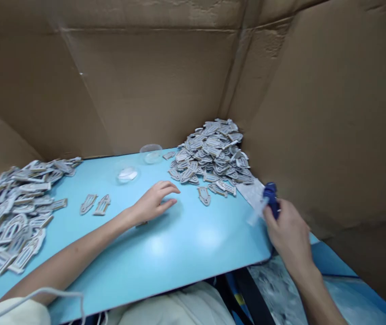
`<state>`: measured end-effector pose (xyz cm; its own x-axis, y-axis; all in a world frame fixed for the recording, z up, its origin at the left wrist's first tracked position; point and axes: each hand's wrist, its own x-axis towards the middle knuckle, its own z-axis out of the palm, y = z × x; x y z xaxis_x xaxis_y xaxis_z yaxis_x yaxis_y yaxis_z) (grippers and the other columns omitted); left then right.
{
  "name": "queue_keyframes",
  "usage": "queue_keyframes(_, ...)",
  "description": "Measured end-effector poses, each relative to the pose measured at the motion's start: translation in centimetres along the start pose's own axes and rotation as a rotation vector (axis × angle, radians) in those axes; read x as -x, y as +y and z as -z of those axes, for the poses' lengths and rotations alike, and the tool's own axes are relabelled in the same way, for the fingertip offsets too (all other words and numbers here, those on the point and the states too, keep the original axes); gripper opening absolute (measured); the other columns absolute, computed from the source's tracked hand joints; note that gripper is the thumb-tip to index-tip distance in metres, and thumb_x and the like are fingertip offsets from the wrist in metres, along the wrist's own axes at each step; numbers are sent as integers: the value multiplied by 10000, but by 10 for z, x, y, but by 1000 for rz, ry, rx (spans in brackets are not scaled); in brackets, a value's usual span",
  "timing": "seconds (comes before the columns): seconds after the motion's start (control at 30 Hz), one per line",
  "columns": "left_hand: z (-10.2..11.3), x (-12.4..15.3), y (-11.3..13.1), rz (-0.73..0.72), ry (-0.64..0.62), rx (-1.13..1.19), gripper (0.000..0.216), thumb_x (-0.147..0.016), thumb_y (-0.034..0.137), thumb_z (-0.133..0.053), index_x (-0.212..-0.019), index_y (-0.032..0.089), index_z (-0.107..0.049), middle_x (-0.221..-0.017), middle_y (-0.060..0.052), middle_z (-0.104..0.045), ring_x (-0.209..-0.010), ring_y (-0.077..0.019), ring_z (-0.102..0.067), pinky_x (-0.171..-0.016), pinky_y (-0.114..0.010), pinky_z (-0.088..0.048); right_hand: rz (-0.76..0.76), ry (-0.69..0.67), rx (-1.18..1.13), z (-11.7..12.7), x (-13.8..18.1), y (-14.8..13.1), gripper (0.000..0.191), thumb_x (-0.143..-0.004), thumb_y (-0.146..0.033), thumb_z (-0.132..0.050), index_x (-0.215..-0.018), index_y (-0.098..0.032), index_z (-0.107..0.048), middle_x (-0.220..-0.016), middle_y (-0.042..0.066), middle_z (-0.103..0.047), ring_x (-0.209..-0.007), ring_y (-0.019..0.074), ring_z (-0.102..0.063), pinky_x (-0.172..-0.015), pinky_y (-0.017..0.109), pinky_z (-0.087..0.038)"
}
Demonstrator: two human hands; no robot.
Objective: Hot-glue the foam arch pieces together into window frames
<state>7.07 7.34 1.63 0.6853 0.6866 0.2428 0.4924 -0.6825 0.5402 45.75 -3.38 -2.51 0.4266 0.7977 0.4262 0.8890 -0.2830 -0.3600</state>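
Note:
My left hand [154, 201] rests on the light blue table [179, 243] near its middle, fingers loosely curled and apart, holding nothing. A single grey clip [204, 195] lies just to its right. My right hand [289, 234] is at the table's right edge, closed around a dark blue tool [271, 198] with a pale tip pointing left. A big heap of grey clips [213, 153] is piled in the back right corner. Another heap of grey clips [13, 212] spreads over the left side. Two clips [95, 204] lie side by side between the left heap and my left hand.
Two clear round dishes [127, 174] [151, 152] stand at the back of the table. Cardboard walls [152, 81] enclose the table behind and on both sides. A white sheet [252, 192] lies under the right heap's edge. A bag of grey material [274, 284] sits below the table's right edge.

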Motion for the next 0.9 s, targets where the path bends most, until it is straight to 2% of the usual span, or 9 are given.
queue_keyframes(0.07, 10, 28, -7, 99, 76, -62, 283, -1070, 405, -589, -1258, 248, -731, -1359, -133, -727, -1294, -325, -653, -1144, -540, -515, -28, 193, -247, 0, 2, -11, 428, -947, -621, -544, -1000, -208, -642, -914, 130, -698, -814, 301, -667, -734, 409, -501)
queue_keyframes(0.13, 14, 54, -17, 208, 149, -107, 318, -1046, 443, -624, -1261, 235, -733, -1391, -146, -698, -1327, -360, -616, -1160, -580, -483, -84, 255, -548, 4, 4, -39, 465, -872, -686, -642, -940, -226, -632, -792, 55, -630, -683, 232, -594, -662, 367, -479)
queue_keyframes(0.17, 13, 65, -23, 259, 179, -120, 358, -1027, 473, -652, -1278, 229, -729, -1405, -149, -683, -1339, -373, -599, -1169, -593, -469, -112, 224, -721, 6, 4, -59, 468, -867, -694, -672, -923, -232, -622, -758, 27, -601, -635, 197, -556, -614, 336, -455)
queue_keyframes(0.3, -3, 86, -37, 401, 242, -125, 665, -879, 647, -797, -1388, 232, -692, -1399, -141, -649, -1320, -399, -573, -1148, -604, -469, 70, -253, -1154, -7, 3, -151, 510, -850, -712, -748, -915, -217, -644, -671, -13, -563, -560, 146, -500, -520, 279, -402)
queue_keyframes(0.4, -18, 82, -36, 474, 249, -191, 837, -775, 750, -839, -1411, 229, -684, -1406, -155, -626, -1318, -437, -538, -1112, -620, -466, 220, -547, -1083, -38, 2, -202, 506, -882, -703, -710, -922, -200, -679, -654, -12, -550, -564, 139, -480, -529, 277, -404)
queue_keyframes(0.47, -23, 77, -34, 492, 258, -241, 769, -791, 732, -824, -1363, 231, -704, -1384, -158, -624, -1305, -441, -532, -1087, -609, -469, 297, -651, -1001, -60, 6, -217, 467, -916, -671, -657, -873, -207, -664, -635, -12, -524, -595, 155, -487, -572, 290, -431)
queue_keyframes(0.6, -21, 80, -37, 504, 288, -259, 583, -844, 629, -793, -1255, 221, -728, -1326, -163, -629, -1278, -443, -540, -1055, -597, -482, 359, -746, -905, -82, 20, -215, 397, -902, -619, -684, -839, -227, -679, -658, 5, -536, -697, 198, -535, -641, 313, -461)
queue_keyframes(0.8, -7, 93, -42, 534, 229, -198, 789, -756, 736, -860, -1314, 197, -716, -1381, -172, -619, -1325, -463, -503, -1121, -629, -439, 473, -780, -766, -78, 30, -209, 448, -973, -614, -631, -747, -232, -577, -675, 11, -499, -710, 194, -492, -676, 323, -405)
queue_keyframes(0.9, -6, 91, -38, 541, 212, -193, 745, -794, 679, -843, -1333, 181, -716, -1412, -184, -600, -1347, -477, -483, -1125, -649, -429, 552, -802, -728, -78, 29, -214, 418, -985, -577, -614, -763, -230, -540, -693, 5, -494, -711, 186, -475, -677, 319, -350)
